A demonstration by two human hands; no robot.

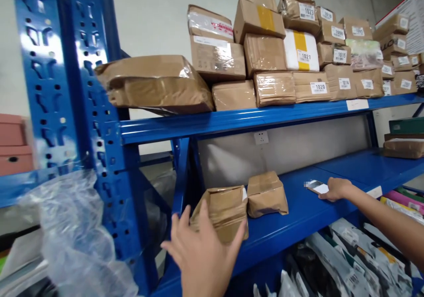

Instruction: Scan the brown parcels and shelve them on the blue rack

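My left hand (pixel 202 248), fingers spread, is in front of a crumpled brown parcel (pixel 228 208) on the middle blue shelf. It hides the parcel's lower left part, and I cannot tell whether the fingertips touch it. Just right of that parcel sits a second brown paper parcel (pixel 266 194). Farther right, my right hand (pixel 336 188) grips the near end of a smartphone (pixel 318 186), low over the shelf surface. The phone's screen is partly bright and its far end is blurred out.
Taped cartons, several with number labels, are stacked on the upper shelf (pixel 232 121); a large brown parcel (pixel 159 82) overhangs its left end. A blue perforated upright (pixel 96 111) and bubble wrap (pixel 79 230) stand at left. Grey mailer bags (pixel 344 257) fill the level below.
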